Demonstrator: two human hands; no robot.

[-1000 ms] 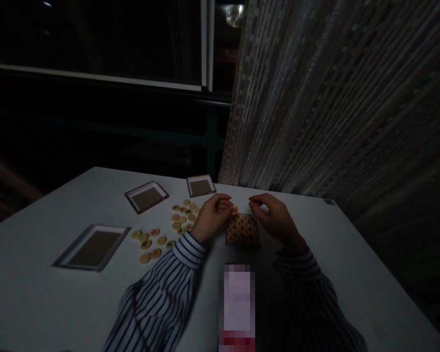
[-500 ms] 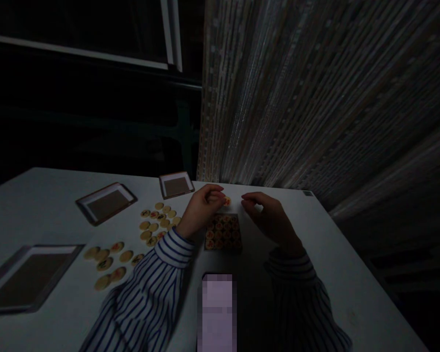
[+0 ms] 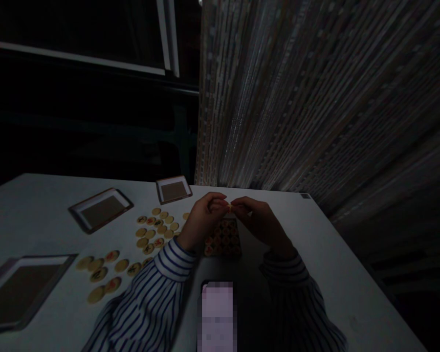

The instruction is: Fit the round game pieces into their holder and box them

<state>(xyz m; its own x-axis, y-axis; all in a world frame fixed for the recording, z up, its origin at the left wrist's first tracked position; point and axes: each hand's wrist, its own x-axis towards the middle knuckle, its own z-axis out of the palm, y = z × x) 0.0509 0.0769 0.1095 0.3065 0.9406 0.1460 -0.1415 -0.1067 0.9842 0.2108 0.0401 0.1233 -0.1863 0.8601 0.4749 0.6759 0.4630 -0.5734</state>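
Observation:
My left hand (image 3: 201,221) and my right hand (image 3: 262,222) meet fingertip to fingertip above the far edge of a small dark box. Pinched between them is a round wooden Chinese chess piece (image 3: 230,208), seen mostly edge-on and partly covered by the fingers. Beneath, the box (image 3: 223,253) holds rows of similar discs with red characters; the fingers hide some of its far side. Loose Chinese chess pieces (image 3: 162,229) lie left of my left hand, some showing red or black characters and others blank. My left sleeve covers part of the nearer group (image 3: 98,274).
Three shallow framed trays stand on the white table (image 3: 352,274): one at near left (image 3: 25,293), one farther back (image 3: 104,212), one at the back edge (image 3: 173,190). A phone (image 3: 217,318) lies in front of me. A strand curtain (image 3: 278,98) hangs behind the table.
My right hand has moved left and its fingertips now close on the piece in my left hand. The view has shifted slightly.

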